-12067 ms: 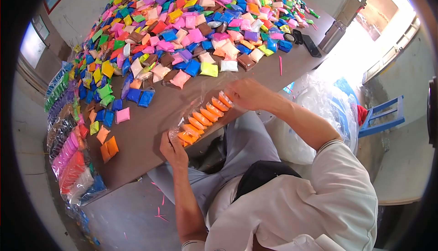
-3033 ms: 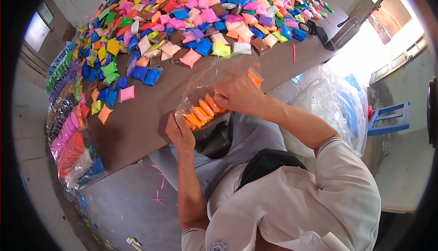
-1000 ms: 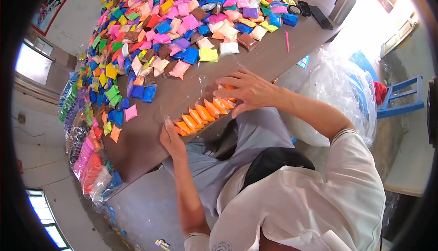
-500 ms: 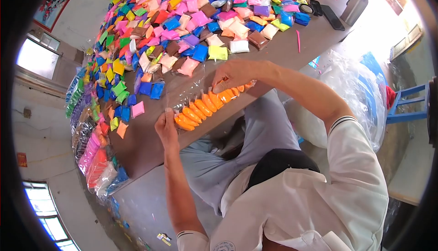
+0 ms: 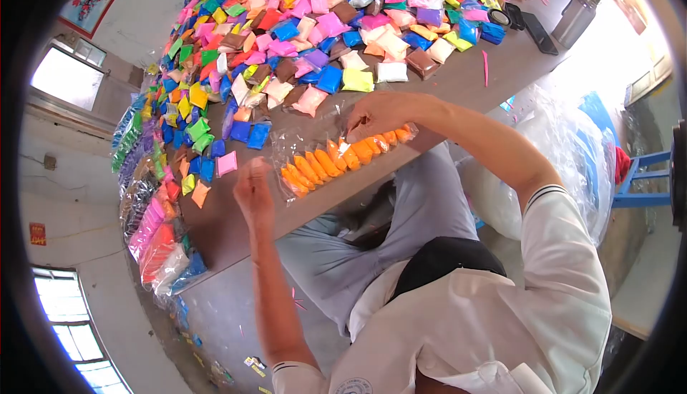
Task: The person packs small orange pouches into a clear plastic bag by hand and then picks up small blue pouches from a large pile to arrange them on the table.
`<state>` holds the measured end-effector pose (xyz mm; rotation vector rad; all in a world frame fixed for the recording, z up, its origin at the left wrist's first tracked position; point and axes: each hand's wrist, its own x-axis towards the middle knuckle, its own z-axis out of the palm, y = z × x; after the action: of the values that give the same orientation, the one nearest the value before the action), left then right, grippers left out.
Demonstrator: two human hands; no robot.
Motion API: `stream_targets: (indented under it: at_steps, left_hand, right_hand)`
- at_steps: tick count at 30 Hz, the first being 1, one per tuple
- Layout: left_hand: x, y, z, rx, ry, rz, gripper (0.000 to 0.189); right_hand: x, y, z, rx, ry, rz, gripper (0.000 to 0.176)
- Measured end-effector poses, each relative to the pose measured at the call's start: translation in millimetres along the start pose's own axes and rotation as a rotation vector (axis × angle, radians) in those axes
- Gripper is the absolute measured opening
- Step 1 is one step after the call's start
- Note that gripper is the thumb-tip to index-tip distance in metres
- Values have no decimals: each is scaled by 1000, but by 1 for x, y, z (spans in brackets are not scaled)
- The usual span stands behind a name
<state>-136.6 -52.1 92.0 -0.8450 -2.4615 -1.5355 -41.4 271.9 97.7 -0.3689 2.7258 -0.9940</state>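
Observation:
A clear plastic bag (image 5: 315, 140) filled with a row of orange packets (image 5: 343, 159) lies on the brown table (image 5: 236, 222) near its front edge. My right hand (image 5: 383, 113) pinches the bag's upper edge near its right end. My left hand (image 5: 252, 188) hovers blurred just left of the bag, off it, with nothing visibly in it. Whether its fingers are curled or spread cannot be made out.
A big heap of small coloured packets (image 5: 322, 29) covers the far table. Filled bags of sorted packets (image 5: 154, 229) line the left edge. A phone (image 5: 540, 32) and metal flask (image 5: 575, 18) stand at the far right. A large clear sack (image 5: 565, 151) sits beside my lap.
My left hand has let go of the bag's left end and moved left. The bag has shifted slightly up the table with my right hand.

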Motion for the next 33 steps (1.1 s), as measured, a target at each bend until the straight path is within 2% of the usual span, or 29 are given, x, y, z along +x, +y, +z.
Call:
stream_targets:
  at_steps: [5, 8, 10, 13, 17, 20, 26, 29, 33]
  left_hand:
    - [-4, 27, 28, 116, -100, 101, 34]
    - [-3, 29, 41, 171, -124, 161, 35]
    - [-3, 35, 43, 191, -163, 143, 37]
    - [-3, 30, 45, 244, -197, 259, 30]
    - [-7, 24, 51, 167, -272, 123, 31]
    - [-10, 38, 50, 122, -309, -9, 35]
    - [-10, 39, 51, 113, -330, -50, 32]
    - [-15, 36, 55, 104, -277, 6, 26]
    - [-15, 32, 55, 140, -269, 25, 29]
  right_hand:
    - [-14, -28, -5, -97, 174, -6, 59]
    - [-11, -35, 15, -204, 332, -185, 64]
    - [-5, -43, 20, -147, 281, -180, 63]
    - [4, -44, 23, -107, 224, -187, 59]
    - [4, -50, 19, -18, 113, -116, 41]
    - [8, -44, 24, -26, 139, -175, 30]
    - [6, -51, 13, 2, 61, -87, 29]
    - [-4, -38, 4, 193, 318, -186, 33]
    - [-34, -20, -23, 349, 445, -26, 38]
